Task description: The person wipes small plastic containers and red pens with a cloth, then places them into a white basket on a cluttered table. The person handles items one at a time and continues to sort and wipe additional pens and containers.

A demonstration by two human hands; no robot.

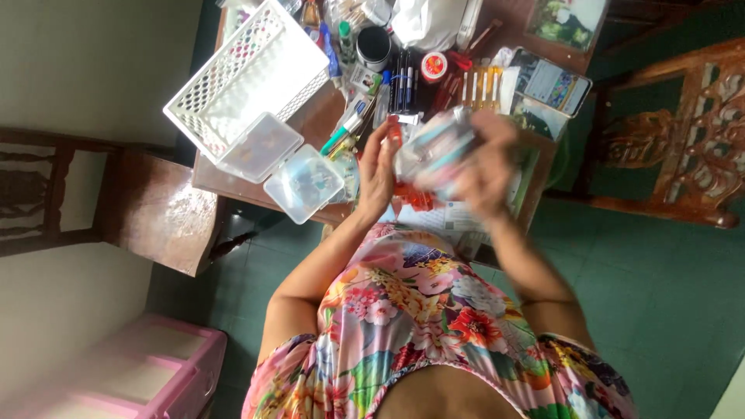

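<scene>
My right hand (487,164) is closed around a blurred, clear plastic packet (434,154) with pale blue and white contents, held above the wooden table (233,180). My left hand (378,167) stands upright just left of the packet, fingers straight and palm turned toward it. Whether it touches the packet is lost in blur. Orange wrappers (413,198) lie under both hands.
A white lattice basket (247,74) and a clear lidded box (304,182) sit at the table's left. Pens (403,81), a black jar (373,46), a red round tin (434,66) and picture cards (551,84) crowd the far side. Carved wooden chairs (683,140) flank the table; a pink plastic drawer unit (147,372) stands lower left.
</scene>
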